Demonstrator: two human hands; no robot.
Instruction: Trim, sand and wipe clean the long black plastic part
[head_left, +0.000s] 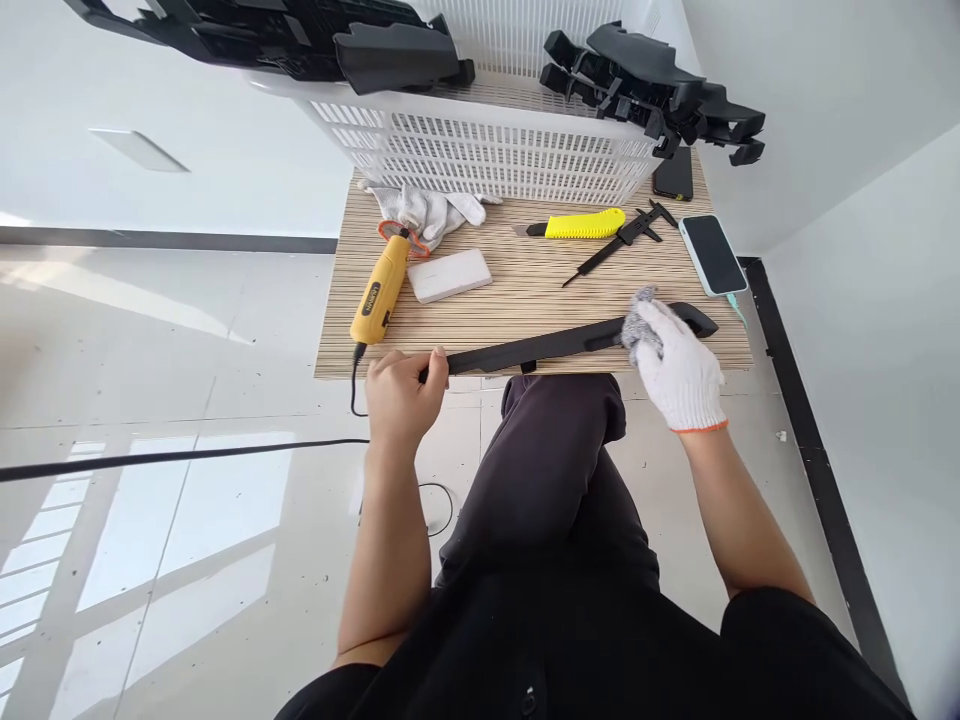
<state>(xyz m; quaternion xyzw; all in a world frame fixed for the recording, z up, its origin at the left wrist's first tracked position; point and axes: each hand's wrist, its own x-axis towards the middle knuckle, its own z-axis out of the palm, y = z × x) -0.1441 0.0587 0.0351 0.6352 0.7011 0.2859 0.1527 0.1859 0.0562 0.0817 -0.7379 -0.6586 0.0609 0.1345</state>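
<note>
A long black plastic trim strip (551,346) lies across the front edge of the small table. My bare left hand (409,392) is closed around its left end, the thumb on top. On my right hand (675,365) is a white knit glove with an orange cuff. Its fingers press a bunched grey cloth (643,325) against the strip near the right end, which widens into a curved tip. The part of the strip under the glove and cloth is hidden.
Behind the strip lie a yellow rotary tool (380,290), a white block (450,276), a spare glove (431,212), a yellow utility knife (585,224), black calipers (621,243) and a phone (712,255). A white basket (480,150) holds black plastic parts (645,85) at the back.
</note>
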